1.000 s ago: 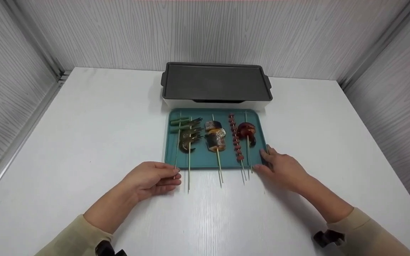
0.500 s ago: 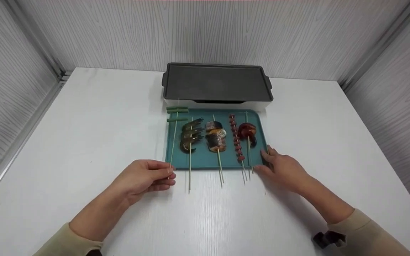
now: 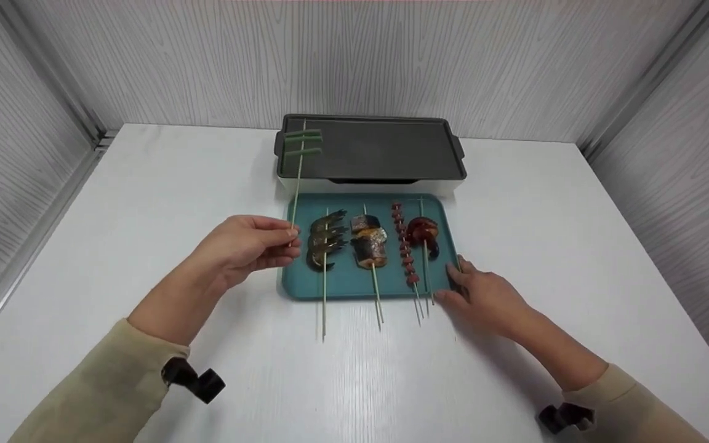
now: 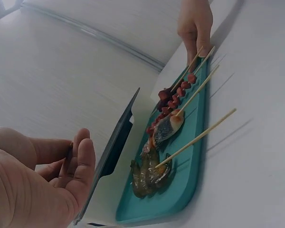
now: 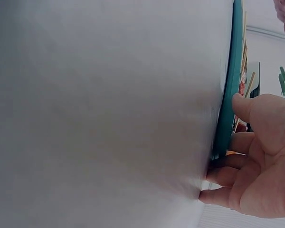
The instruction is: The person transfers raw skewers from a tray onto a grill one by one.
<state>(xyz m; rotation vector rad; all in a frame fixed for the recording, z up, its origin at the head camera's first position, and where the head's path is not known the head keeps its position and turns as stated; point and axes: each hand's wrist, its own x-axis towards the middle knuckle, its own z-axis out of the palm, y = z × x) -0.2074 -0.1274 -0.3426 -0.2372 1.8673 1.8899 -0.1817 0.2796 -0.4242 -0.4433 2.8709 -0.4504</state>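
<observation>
My left hand [image 3: 250, 249] pinches the lower end of a thin wooden skewer between thumb and fingers. Green vegetable pieces [image 3: 308, 151] are threaded near its tip; in the head view they overlap the griddle's left end. In the right wrist view this vegetable skewer [image 5: 282, 80] hangs in the air. My right hand [image 3: 490, 298] grips the front right corner of a teal tray [image 3: 354, 290], thumb at the front rim and fingers along the side. On the tray lie a shrimp skewer [image 3: 327, 237], a fish-chunk skewer [image 3: 370, 249], a skewer of small red pieces [image 3: 405, 249] and one of glossy dark-red pieces [image 3: 423, 231].
Directly behind the tray stands a white-bodied electric griddle [image 3: 379, 151] with a flat dark plate and side handles. Several skewer ends stick out past the tray's front edge. Pale wood-grain panels [image 3: 354, 61] close off the back and sides of the white table [image 3: 354, 381].
My left hand has lifted the green vegetable skewer off the tray's left side and carried it up and forward toward the griddle. The right hand has stayed at the tray corner.
</observation>
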